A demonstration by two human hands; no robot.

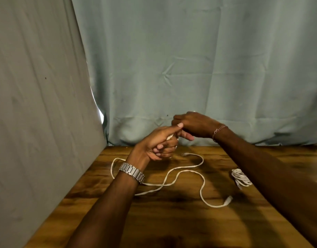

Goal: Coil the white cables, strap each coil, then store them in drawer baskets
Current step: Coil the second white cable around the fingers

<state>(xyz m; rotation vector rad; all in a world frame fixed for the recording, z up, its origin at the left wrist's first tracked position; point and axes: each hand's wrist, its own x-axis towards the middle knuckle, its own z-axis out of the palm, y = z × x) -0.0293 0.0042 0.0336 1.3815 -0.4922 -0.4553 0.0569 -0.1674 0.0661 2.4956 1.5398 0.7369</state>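
left hand (158,145) grips the cable (182,173) while the right hand (191,125) pinches its end, both raised over the worktop (181,224); most cable lies loose at 6 o'clock, one coil (241,177) at 3 o'clock; strapping, storing remain.

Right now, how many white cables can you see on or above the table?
2. One loose white cable trails across the wooden table, its far end gripped in the left hand. One coiled white cable lies beside the right forearm. More may be hidden behind the arms.
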